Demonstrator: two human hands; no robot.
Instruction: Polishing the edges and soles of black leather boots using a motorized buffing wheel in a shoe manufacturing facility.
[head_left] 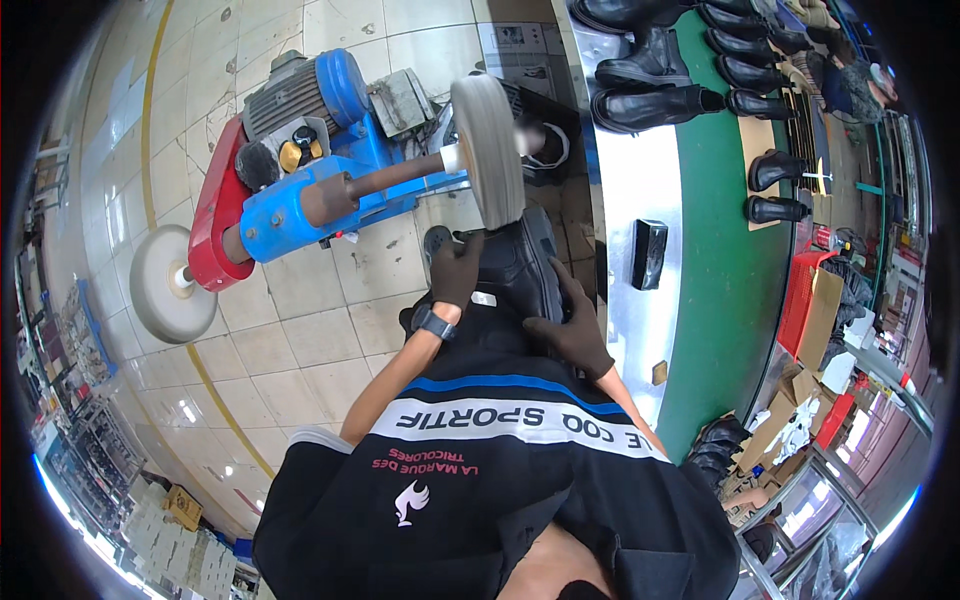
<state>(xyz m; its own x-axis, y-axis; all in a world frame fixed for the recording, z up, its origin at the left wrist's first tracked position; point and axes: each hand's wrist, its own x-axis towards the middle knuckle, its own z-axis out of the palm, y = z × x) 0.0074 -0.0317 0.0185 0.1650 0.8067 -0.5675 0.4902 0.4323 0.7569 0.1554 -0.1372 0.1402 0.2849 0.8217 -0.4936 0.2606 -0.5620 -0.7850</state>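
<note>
Black boot [508,268] below the buffing wheel [490,150]: left hand [457,273] and right hand [578,328], grip pinching it, should press evenly.

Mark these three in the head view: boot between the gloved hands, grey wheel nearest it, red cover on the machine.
Black boot [512,264]: head view, on the upper.
Grey wheel [494,150]: head view, on the rim.
Red cover [213,205]: head view, mid-length on its side.
</note>
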